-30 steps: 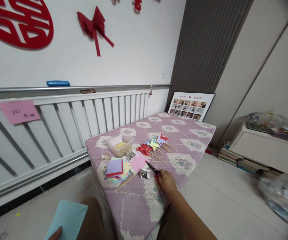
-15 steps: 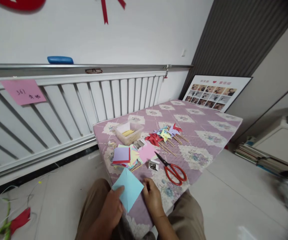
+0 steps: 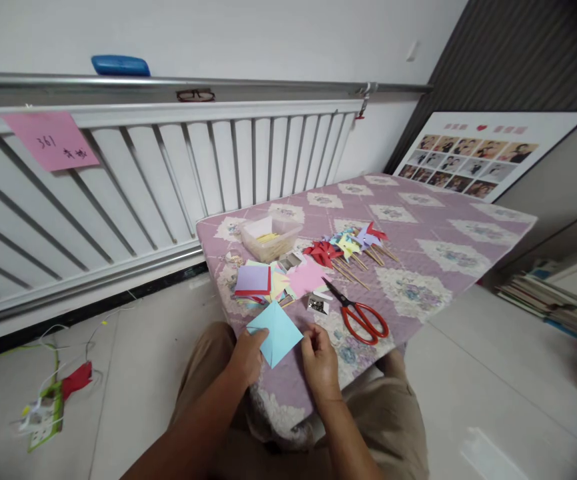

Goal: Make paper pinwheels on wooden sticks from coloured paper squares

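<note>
A light-blue paper square (image 3: 281,337) lies corner-on at the near edge of the table, with a crease running down its middle. My left hand (image 3: 248,353) grips its left side, thumb pressed on top. At the right corner of the paper, my right hand (image 3: 320,353) is closed, thumb and finger pinched at the tip. Beyond the paper are a small open box of metal pins (image 3: 318,304) and red-handled scissors (image 3: 358,317), blades pointing away to the left. A stack of coloured paper squares (image 3: 253,280) and a pink paper piece (image 3: 308,277) lie behind.
Several paper pinwheels on sticks (image 3: 345,248) lie on the flowered tablecloth (image 3: 408,293). A clear plastic tub (image 3: 271,247) with yellow sticks stands at the back left. A white radiator (image 3: 218,160) runs along the wall, and a photo board (image 3: 468,157) leans at the far end.
The view has tilted down and shifted, so everything sits higher and further right. Both hands stay at the light-blue paper, which has hardly changed.
</note>
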`<state>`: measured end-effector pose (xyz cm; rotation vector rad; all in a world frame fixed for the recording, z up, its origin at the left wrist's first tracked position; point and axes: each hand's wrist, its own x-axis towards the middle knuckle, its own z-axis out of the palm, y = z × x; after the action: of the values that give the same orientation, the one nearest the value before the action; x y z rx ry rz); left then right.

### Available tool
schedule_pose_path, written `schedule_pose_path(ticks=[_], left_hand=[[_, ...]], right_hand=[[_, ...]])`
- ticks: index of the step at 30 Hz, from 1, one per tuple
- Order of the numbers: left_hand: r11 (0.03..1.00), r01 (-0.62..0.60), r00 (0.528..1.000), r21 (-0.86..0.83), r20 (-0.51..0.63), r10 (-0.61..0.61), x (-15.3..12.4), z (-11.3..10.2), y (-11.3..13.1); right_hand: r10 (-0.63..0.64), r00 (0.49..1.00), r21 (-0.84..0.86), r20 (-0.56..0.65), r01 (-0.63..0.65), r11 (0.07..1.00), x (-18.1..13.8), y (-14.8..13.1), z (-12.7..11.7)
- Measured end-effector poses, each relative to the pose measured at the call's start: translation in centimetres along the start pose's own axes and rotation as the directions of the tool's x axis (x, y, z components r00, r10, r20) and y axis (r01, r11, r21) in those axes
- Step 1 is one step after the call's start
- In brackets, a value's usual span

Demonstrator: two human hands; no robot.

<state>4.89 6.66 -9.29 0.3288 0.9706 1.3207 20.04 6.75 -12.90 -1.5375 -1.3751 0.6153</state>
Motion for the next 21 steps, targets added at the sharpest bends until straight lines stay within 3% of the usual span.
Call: schedule_pose_path(ticks=[5, 14, 18, 21], left_hand=[[1.0, -0.012, 1.0, -0.01, -0.007, 0.012, 0.1, -0.7, -0.3], [0.998, -0.048, 0.999, -0.041, -0.008, 0.048, -0.3, -0.7, -0.1], [0.998, -0.048, 0.999, -0.043, -0.008, 0.048, -0.6, -0.5, 0.1], [0.998, -0.041, 0.999, -0.054, 0.005, 0.042, -0.7, -0.5, 0.2]], right_hand=[[-0.017, 0.999, 0.023, 0.031, 0.017, 1.0, -1.2, -0.2, -0.3], [-0.138, 0.952, 0.162, 0.274, 0.096, 0.982, -4.3, -2.0, -0.2], [-0.125, 0.951, 0.167, 0.282, 0.08, 0.983, -4.3, -1.8, 0.3], [-0.063, 0.974, 0.229, 0.216, 0.013, 0.973, -4.0, -1.7, 0.3]])
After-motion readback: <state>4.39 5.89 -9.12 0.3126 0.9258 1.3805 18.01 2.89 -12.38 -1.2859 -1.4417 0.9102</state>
